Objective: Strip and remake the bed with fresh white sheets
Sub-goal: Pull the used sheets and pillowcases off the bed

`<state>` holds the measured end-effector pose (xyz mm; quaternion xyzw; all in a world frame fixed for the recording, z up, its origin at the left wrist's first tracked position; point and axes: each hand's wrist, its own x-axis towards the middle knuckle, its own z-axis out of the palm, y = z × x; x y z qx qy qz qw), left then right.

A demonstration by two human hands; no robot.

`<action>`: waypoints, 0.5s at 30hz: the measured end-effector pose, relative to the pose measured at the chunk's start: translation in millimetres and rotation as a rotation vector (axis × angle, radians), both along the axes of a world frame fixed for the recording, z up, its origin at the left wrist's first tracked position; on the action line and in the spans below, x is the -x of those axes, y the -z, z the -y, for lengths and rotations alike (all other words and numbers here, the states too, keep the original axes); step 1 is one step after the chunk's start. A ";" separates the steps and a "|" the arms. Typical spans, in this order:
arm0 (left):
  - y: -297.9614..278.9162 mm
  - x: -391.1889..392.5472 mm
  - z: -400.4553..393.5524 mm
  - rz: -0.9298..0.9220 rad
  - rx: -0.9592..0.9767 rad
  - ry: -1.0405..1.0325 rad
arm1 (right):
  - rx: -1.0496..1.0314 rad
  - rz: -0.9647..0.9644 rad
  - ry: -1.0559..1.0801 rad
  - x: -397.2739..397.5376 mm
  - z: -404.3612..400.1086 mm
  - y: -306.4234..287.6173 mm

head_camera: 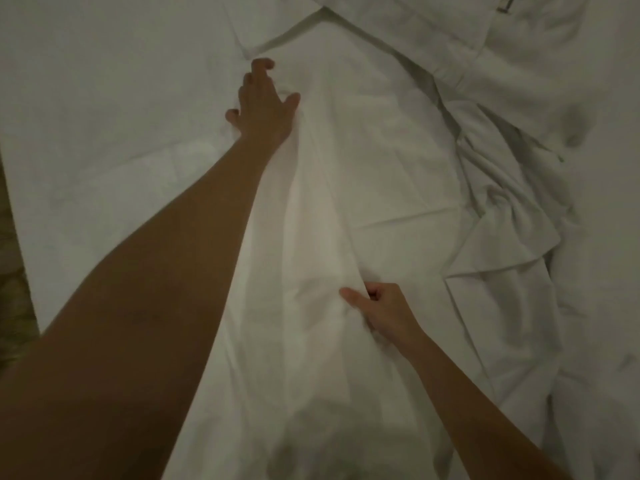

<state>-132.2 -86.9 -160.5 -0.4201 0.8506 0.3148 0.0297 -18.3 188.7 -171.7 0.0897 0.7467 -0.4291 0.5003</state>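
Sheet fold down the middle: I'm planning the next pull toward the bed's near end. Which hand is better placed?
Probably the right hand: it already pinches the sheet at the fold's near end. The left hand lies spread, far up the bed.

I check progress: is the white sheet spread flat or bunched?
Bunched: the white sheet rises in a long ridge between both hands and lies crumpled at right.

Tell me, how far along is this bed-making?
Roughly midway, I'd guess. Done: a flat sheet already covers the bed's left part. In hand: the left hand reaches out over a loose white sheet while the right hand pinches its fold. Left: smoothing it and sorting the crumpled bedding.
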 end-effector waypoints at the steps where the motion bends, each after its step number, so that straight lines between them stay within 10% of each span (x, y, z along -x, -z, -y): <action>1: -0.8 -8.5 -8.5 0.035 0.098 0.038 | 0.006 0.012 0.003 0.1 -1.5 -0.5; 5: 11.9 -86.9 -65.2 0.179 0.383 0.306 | -0.025 0.069 -0.063 -9.8 -21.3 -5.8; 15: 21.1 -330.2 -237.0 0.305 0.223 0.403 | -0.125 0.153 -0.258 -75.3 -125.0 -10.9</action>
